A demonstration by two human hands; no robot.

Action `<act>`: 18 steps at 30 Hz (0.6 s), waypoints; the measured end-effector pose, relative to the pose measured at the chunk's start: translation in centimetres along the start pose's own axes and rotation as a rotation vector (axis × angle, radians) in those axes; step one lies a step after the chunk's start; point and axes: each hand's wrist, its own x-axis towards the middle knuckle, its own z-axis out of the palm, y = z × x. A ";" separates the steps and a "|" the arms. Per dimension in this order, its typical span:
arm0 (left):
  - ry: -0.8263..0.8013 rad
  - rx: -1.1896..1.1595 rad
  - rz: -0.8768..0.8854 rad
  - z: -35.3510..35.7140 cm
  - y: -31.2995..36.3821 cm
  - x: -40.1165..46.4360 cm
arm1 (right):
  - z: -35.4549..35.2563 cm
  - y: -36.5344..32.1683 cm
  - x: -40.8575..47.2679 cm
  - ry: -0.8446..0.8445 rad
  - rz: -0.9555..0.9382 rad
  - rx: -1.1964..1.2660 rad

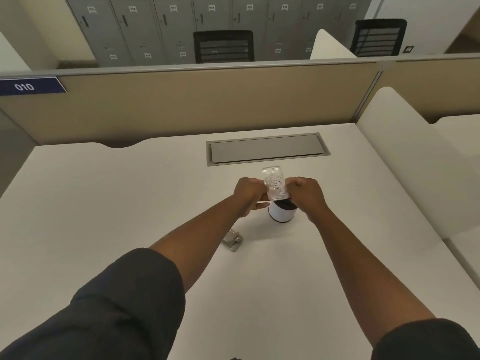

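Observation:
A small clear plastic bag (274, 181) with white bits inside is held up between both hands over the middle of the white desk (104, 203). My left hand (248, 194) pinches its left edge and my right hand (307, 194) pinches its right edge, both with curled fingers. Right under the bag stands a short white cup (281, 215) with a dark inside and a dark ring at its base. The bag's lower end sits just above the cup's mouth.
A small metal binder clip (232, 241) lies on the desk below my left forearm. A grey cable hatch (267, 149) is set in the desk behind the cup. A tan partition (207, 100) closes the far side; a white divider (394, 141) stands at the right.

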 end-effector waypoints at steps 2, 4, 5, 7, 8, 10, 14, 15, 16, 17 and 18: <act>-0.001 0.097 0.035 0.8 0.6 0.9 | -0.5 0.3 1.3 -0.006 -0.026 -0.060; 0.014 0.224 0.091 1.5 1.1 1.7 | -1.0 0.7 2.4 -0.011 -0.068 -0.125; 0.029 0.303 0.131 1.8 1.2 2.1 | -1.2 0.9 2.8 -0.013 -0.088 -0.159; 0.057 0.480 0.227 2.3 1.4 2.8 | -1.6 1.4 3.6 -0.014 -0.120 -0.231; 0.064 0.557 0.272 2.4 1.5 3.0 | -1.7 1.6 3.9 -0.012 -0.129 -0.254; 0.068 0.654 0.339 2.5 1.5 3.4 | -1.8 2.1 4.3 -0.008 -0.139 -0.277; 0.090 0.686 0.395 2.4 0.8 3.9 | -1.9 2.7 4.5 -0.005 -0.137 -0.283; 0.097 0.686 0.405 2.5 0.6 3.9 | -2.0 2.8 4.4 -0.003 -0.142 -0.284; 0.104 0.688 0.418 2.5 0.4 3.9 | -2.0 2.9 4.3 -0.001 -0.154 -0.294; 0.109 0.692 0.431 2.6 0.2 4.0 | -2.1 3.0 4.2 0.002 -0.167 -0.309; 0.112 0.694 0.442 2.6 0.1 4.0 | -2.1 3.0 4.1 0.008 -0.175 -0.317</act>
